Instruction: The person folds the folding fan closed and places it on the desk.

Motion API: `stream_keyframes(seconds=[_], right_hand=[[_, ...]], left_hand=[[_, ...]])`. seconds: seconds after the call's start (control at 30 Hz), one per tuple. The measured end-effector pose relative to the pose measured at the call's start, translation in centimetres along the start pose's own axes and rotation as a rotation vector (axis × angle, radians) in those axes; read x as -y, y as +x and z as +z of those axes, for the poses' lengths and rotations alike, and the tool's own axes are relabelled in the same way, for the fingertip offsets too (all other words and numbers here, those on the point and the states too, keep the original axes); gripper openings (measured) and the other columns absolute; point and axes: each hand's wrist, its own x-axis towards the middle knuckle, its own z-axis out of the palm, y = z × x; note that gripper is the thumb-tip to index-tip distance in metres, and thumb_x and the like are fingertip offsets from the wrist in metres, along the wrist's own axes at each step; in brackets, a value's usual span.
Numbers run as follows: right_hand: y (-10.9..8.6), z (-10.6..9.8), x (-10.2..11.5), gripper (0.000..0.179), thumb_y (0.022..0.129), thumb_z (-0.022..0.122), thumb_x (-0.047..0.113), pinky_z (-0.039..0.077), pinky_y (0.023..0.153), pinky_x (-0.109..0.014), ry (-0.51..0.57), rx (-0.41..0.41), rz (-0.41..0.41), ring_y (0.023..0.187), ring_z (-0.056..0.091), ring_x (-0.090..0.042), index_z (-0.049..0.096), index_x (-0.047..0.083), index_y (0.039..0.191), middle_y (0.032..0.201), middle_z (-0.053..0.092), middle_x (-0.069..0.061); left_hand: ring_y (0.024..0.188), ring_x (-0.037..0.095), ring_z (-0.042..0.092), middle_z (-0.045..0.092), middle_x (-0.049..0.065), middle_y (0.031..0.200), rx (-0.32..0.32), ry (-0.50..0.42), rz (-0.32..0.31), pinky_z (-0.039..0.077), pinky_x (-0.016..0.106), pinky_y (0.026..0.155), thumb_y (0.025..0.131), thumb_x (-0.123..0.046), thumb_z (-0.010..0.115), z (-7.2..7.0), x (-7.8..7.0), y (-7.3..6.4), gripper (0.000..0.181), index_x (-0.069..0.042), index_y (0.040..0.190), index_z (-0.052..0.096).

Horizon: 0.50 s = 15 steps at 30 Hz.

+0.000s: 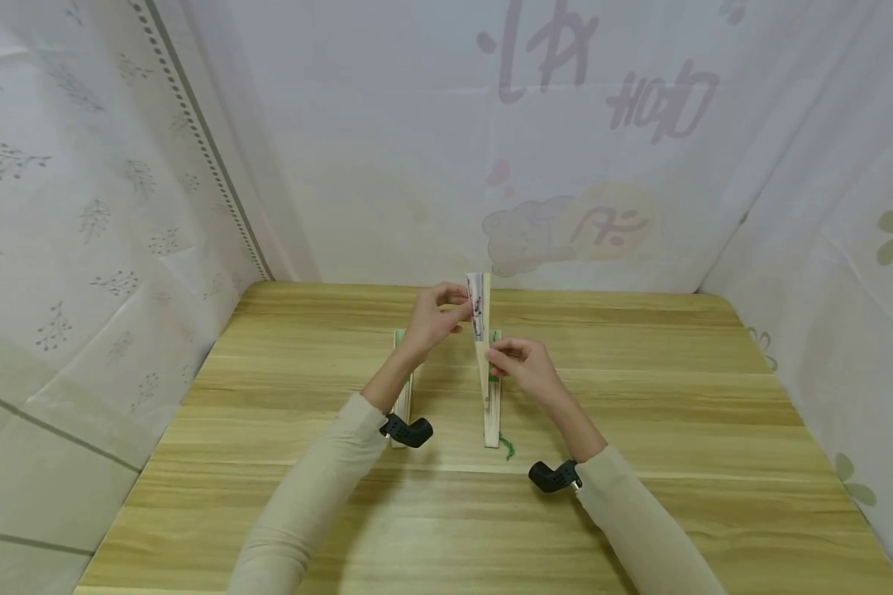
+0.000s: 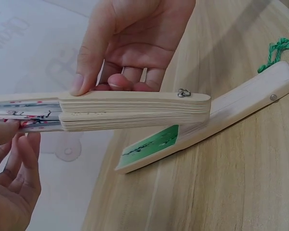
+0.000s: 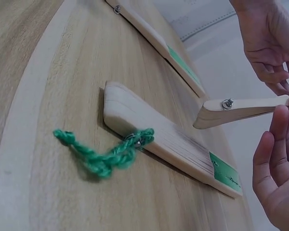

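Observation:
Both hands hold a folding fan [image 1: 484, 355] above the table, its pivot end pointing down toward the person. It has pale wooden ribs and white paper with red and dark markings, and its paper end is slightly spread. My left hand [image 1: 437, 318] pinches the paper end. Lower down, thumb and fingers of my right hand [image 1: 524, 364] pinch the outer rib. A metal ring sits at the pivot [image 2: 184, 93]. Beneath it on the table lies a folded green-paper fan [image 3: 159, 139] with a green cord tassel [image 3: 101, 161]. Another folded green fan [image 1: 402, 405] lies left, partly hidden by my left arm.
The wood-grain table [image 1: 640, 413] reaches back to a printed white curtain [image 1: 387, 149]. More patterned curtains hang at both sides. A black wrist camera [image 1: 408, 430] is strapped at the left sleeve cuff, another camera [image 1: 554, 477] at the right.

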Motion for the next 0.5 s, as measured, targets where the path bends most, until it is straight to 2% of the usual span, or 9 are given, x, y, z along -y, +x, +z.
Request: stream_keyframes(seconds=[0.07,0.17,0.3,0.4,0.5], right_hand=[[0.0,0.06,0.09,0.023,0.101,0.066,0.011,0.057,0.077,-0.033,0.002,0.005,-0.004,0.08,0.066,-0.023,0.068,-0.01,0.11,0.096,0.066,-0.022],[0.14,0.08,0.06,0.024,0.102,0.065,0.013,0.057,0.078,-0.034,0.001,0.014,0.005,0.082,0.066,-0.026,0.068,-0.01,0.111,0.097,0.066,-0.023],[0.41,0.17,0.13,0.024,0.104,0.061,0.01,0.057,0.083,-0.042,0.011,0.03,0.026,0.088,0.065,-0.037,0.066,-0.011,0.114,0.099,0.065,-0.026],[0.53,0.27,0.18,0.023,0.104,0.058,0.007,0.055,0.086,-0.05,0.008,0.042,0.032,0.091,0.063,-0.044,0.065,-0.013,0.114,0.1,0.063,-0.031],[0.55,0.28,0.05,0.023,0.105,0.057,0.005,0.054,0.086,-0.052,0.006,0.049,0.033,0.091,0.062,-0.046,0.064,-0.015,0.114,0.1,0.061,-0.035]], left_hand=[[0.092,0.032,0.071,0.066,0.015,0.109,0.01,-0.019,-0.001,0.059,0.039,0.071,0.1,-0.008,0.067,-0.05,-0.11,-0.11,0.023,0.002,0.121,0.065],[0.096,0.037,0.069,0.066,0.016,0.109,0.032,-0.051,-0.005,0.059,0.045,0.077,0.102,-0.011,0.065,-0.13,-0.2,-0.26,0.024,0.002,0.122,0.065],[0.099,0.038,0.068,0.066,0.015,0.109,0.056,-0.071,-0.009,0.051,0.063,0.087,0.103,-0.017,0.064,-0.17,0.02,-0.41,0.028,0.001,0.124,0.065],[0.099,0.035,0.067,0.066,0.014,0.11,0.067,-0.049,-0.003,0.052,0.062,0.087,0.102,-0.018,0.066,-0.24,0.3,-0.5,0.03,0.0,0.125,0.065],[0.099,0.035,0.067,0.065,0.014,0.11,0.071,-0.023,0.006,0.054,0.058,0.084,0.1,-0.015,0.069,-0.33,0.51,-0.58,0.029,0.0,0.124,0.065]])
